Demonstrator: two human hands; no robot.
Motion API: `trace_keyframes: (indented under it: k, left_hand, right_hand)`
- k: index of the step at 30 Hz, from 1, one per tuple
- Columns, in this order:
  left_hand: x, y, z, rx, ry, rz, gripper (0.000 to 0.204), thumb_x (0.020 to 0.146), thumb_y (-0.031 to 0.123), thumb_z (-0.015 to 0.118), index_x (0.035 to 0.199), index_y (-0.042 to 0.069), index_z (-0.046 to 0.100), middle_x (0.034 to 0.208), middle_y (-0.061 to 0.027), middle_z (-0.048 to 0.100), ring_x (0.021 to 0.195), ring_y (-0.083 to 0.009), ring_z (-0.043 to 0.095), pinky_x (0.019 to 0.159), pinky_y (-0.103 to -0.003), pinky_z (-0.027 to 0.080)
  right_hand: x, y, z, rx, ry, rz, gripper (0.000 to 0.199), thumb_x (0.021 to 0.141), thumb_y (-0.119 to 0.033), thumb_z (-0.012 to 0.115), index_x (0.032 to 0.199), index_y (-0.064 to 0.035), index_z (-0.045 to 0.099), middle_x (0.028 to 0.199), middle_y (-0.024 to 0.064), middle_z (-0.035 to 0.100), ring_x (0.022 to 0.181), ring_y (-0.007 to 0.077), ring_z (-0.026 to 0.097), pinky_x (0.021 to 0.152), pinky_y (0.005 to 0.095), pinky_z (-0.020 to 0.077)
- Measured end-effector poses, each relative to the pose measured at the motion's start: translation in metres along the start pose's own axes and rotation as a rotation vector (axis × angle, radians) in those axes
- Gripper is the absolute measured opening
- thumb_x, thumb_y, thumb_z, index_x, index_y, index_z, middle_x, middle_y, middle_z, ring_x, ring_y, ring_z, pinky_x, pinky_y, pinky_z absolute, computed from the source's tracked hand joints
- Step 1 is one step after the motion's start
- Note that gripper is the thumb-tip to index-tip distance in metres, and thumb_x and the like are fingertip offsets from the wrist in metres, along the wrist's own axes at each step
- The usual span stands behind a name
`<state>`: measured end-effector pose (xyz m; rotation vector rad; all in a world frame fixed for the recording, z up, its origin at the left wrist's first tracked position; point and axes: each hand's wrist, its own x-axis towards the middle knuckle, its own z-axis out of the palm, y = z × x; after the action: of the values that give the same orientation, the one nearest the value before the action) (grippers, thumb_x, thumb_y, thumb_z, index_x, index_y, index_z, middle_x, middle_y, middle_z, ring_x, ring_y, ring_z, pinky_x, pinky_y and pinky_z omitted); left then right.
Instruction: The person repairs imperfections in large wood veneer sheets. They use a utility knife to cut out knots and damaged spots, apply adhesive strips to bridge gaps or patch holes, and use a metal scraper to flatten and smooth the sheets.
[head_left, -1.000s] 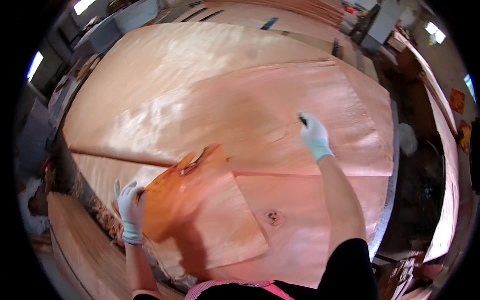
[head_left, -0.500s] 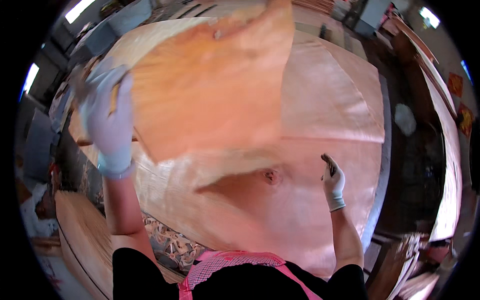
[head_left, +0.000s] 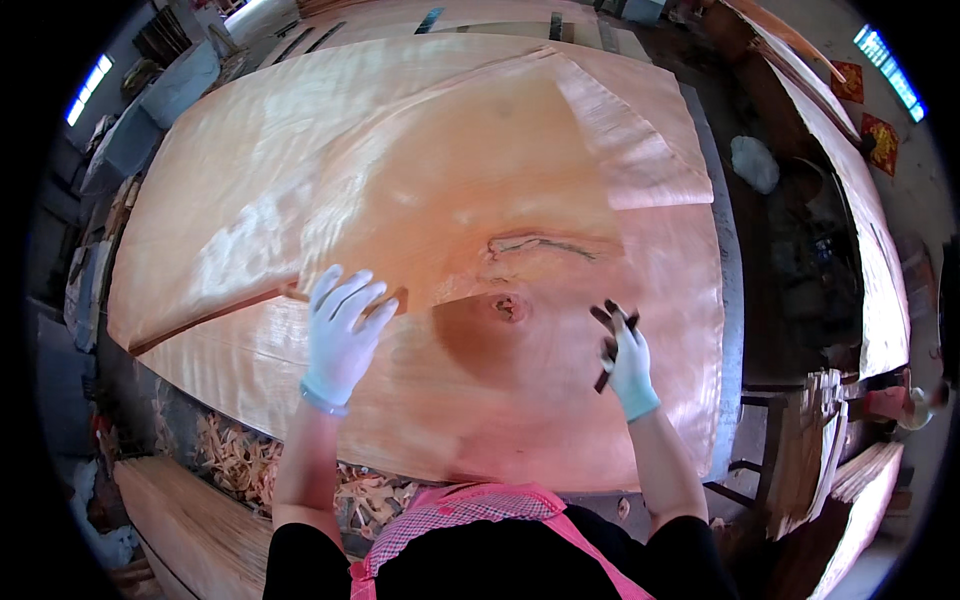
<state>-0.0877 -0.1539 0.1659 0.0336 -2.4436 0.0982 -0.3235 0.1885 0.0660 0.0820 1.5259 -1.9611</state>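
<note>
A large pinkish wood veneer sheet [head_left: 560,430] covers the table, with a dark-rimmed knot hole [head_left: 507,308] near its middle. Over it lies a smaller orange-tan veneer piece [head_left: 470,160], a ragged crack running near its lower right edge. The shadow under its near edge suggests that this edge stands a little off the sheet. My left hand [head_left: 345,330], in a white glove, is at the piece's near left corner with fingers spread. Right of the knot hole, my right hand [head_left: 628,365], gloved with dark fingertips, holds a thin dark strip-like tool; its exact kind is unclear.
Another veneer flap [head_left: 640,150] is folded at the far right. Wood shavings [head_left: 240,455] lie along the table's near left side. Stacked veneer [head_left: 180,510] stands at the near left, more veneer [head_left: 805,450] at the right. A white bag [head_left: 754,165] sits beyond the right edge.
The orange-tan piece, raised and blurred before, has come down onto the large sheet. My left hand has moved down and right, its fingers now spread. My right hand has shifted slightly left.
</note>
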Motion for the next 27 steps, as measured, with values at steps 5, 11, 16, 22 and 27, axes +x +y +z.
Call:
trace_keyframes:
  k: [5,11,16,22,27]
  left_hand:
    - [-0.051,-0.018,0.077,-0.168,-0.085,0.011,0.025,0.071,0.005,0.069,0.094,0.014,0.073,0.11,-0.0058,0.067,0.113,-0.0257,0.06,0.105,-0.05,0.045]
    - [-0.108,-0.018,0.102,-0.218,-0.227,-0.074,0.023,0.072,0.007,0.069,0.093,0.011,0.073,0.114,-0.0076,0.067,0.115,-0.0273,0.06,0.107,-0.049,0.043]
    - [-0.1,-0.018,0.083,-0.195,-0.144,-0.134,0.024,0.071,0.006,0.071,0.094,0.011,0.073,0.112,-0.0075,0.068,0.115,-0.028,0.06,0.105,-0.048,0.044]
    - [-0.074,-0.036,0.049,-0.056,-0.05,-0.204,0.015,0.079,0.01,0.077,0.094,0.011,0.073,0.11,-0.0061,0.068,0.113,-0.0275,0.06,0.101,-0.046,0.047]
    - [-0.059,-0.036,0.005,0.083,-0.003,-0.195,0.015,0.079,0.009,0.076,0.094,0.012,0.074,0.111,-0.0057,0.068,0.113,-0.0249,0.061,0.103,-0.05,0.045]
  right_hand:
    - [0.061,0.006,0.023,0.246,-0.07,0.192,0.067,0.099,-0.064,0.042,0.129,-0.0059,0.054,0.115,0.0132,0.065,0.059,0.0124,0.048,0.044,0.0221,0.0304]
    - [0.087,0.029,0.064,-0.02,0.107,0.296,0.054,0.091,-0.058,0.064,0.103,-0.0052,0.062,0.084,0.0055,0.063,0.053,0.0106,0.046,0.043,0.0252,0.0333]
    - [0.104,0.023,0.079,-0.792,0.194,0.035,0.05,0.089,-0.056,0.067,0.085,-0.0058,0.064,0.065,0.0007,0.058,0.052,0.0109,0.051,0.049,0.0294,0.0403]
    - [0.121,0.004,0.093,-0.75,-0.148,0.191,0.038,0.088,-0.042,0.074,0.088,-0.005,0.064,0.058,-0.0019,0.05,0.049,0.0083,0.046,0.046,0.027,0.0369]
    - [0.094,-0.03,0.112,-0.605,-0.19,0.02,0.03,0.09,-0.034,0.073,0.094,-0.0052,0.067,0.061,-0.0025,0.052,0.049,0.0065,0.045,0.046,0.0253,0.0368]
